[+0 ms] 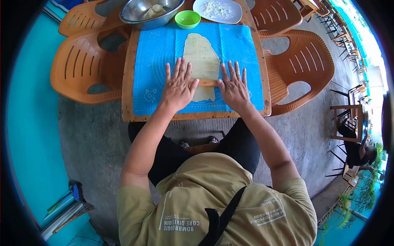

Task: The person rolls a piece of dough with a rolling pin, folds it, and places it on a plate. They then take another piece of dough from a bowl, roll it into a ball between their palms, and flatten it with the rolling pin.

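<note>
A wooden rolling pin [208, 83] lies crosswise over a long, thin sheet of pale dough [201, 55]. My left hand [178, 87] rests flat over the pin's left end, fingers stretched forward and spread. Over the right end lies my right hand [235, 87], also flat with its fingers apart. Both palms press on the pin without wrapping round it, and they hide its ends. The dough stretches away from me beyond the pin, and a short ragged part shows on the near side. Beneath it is a blue printed mat [160, 57].
At the table's far side stand a metal bowl [150, 22] with a dough lump [154, 11], a small green bowl [188, 19] and a white plate [200, 16] of flour [217, 9]. Orange chairs [82, 65] flank the wooden table [128, 92]. A person sits far right.
</note>
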Demonstrator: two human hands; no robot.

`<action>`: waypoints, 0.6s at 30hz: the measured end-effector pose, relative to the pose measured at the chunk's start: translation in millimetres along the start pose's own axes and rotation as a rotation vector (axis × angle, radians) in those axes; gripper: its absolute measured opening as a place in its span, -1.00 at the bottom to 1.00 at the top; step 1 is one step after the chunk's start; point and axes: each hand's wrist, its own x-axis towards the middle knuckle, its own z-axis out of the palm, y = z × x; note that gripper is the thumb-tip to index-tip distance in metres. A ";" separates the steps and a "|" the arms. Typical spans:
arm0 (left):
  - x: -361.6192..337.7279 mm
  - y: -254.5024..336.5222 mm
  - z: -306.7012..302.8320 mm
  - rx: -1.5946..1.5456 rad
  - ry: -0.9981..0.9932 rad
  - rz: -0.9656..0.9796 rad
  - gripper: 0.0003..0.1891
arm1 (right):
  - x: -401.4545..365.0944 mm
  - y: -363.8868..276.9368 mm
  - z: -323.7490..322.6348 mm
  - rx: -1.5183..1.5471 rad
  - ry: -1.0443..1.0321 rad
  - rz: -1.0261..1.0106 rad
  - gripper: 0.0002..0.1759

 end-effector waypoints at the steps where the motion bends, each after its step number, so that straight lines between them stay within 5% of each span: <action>1: -4.7 1.9 -3.7 -0.004 -0.038 0.003 -0.21 | -4.7 -1.0 -1.6 0.009 -0.021 -0.001 -0.25; 18: -47.3 7.5 -14.3 -0.111 -0.102 0.096 -0.17 | -44.5 -10.3 -12.9 0.065 -0.044 -0.042 -0.22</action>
